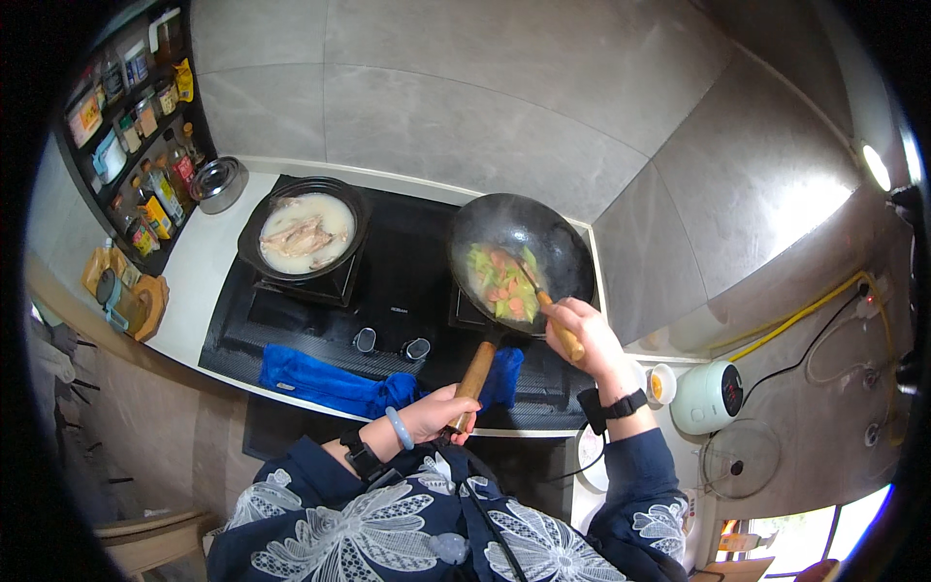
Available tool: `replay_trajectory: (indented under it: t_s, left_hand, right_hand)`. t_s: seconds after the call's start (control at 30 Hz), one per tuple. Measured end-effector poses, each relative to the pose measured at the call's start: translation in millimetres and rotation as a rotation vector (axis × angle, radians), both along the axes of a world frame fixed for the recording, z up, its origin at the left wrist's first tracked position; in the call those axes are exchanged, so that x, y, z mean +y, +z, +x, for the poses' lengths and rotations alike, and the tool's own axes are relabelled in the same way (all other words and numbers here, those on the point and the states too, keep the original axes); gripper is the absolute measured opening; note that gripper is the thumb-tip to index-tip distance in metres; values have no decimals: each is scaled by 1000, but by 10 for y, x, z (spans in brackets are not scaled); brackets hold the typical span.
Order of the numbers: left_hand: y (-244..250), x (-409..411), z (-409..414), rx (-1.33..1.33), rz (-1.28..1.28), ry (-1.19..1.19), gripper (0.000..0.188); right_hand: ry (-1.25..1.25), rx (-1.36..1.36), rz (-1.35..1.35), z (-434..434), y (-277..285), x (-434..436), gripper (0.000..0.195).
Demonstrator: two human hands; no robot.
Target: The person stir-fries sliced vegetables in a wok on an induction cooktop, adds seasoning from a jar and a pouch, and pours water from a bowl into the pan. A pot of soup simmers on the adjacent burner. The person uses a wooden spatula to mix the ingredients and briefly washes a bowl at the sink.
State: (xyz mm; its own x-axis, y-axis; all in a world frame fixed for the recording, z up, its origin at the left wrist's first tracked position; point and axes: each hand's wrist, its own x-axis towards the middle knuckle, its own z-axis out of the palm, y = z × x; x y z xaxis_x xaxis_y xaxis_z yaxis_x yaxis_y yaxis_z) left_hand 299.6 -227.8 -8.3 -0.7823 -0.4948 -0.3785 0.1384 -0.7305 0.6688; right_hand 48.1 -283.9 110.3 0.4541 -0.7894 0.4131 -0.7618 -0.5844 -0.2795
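Observation:
A dark wok (567, 254) sits on the right burner. My left hand (438, 411) is wrapped around its wooden handle (476, 372). In my right hand (588, 335) is the wooden grip of a spatula (544, 297), whose dark metal end reaches into the food. Green vegetable slices (529, 263) and pinkish sausage-like slices (497, 292) lie together in the lower left of the wok, with faint steam around them. The spatula's blade is partly hidden among the slices.
A black pot (247, 236) of milky broth with meat stands on the left burner. A blue cloth (313, 377) lies along the front of the black cooktop (407, 254), near two knobs. Right: a small bowl (663, 385), a pale green appliance (694, 400), a glass lid (756, 447). Left: a spice rack (109, 193).

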Motion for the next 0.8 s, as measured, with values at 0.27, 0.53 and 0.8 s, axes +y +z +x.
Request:
replay_trajectory:
  t_s: [0.27,0.53,0.8]
  left_hand:
    - [-30,28,-10,-2,3,-1,19]
    - [58,11,-11,-29,9,46,19]
    - [-216,-58,112,-279,-81,158,61]
  right_hand:
    - [-142,-39,-73,-273,17,15,23]
    - [-120,-71,-51,-197,-216,274,28]
    - [-209,-55,226,-211,-652,579,49]
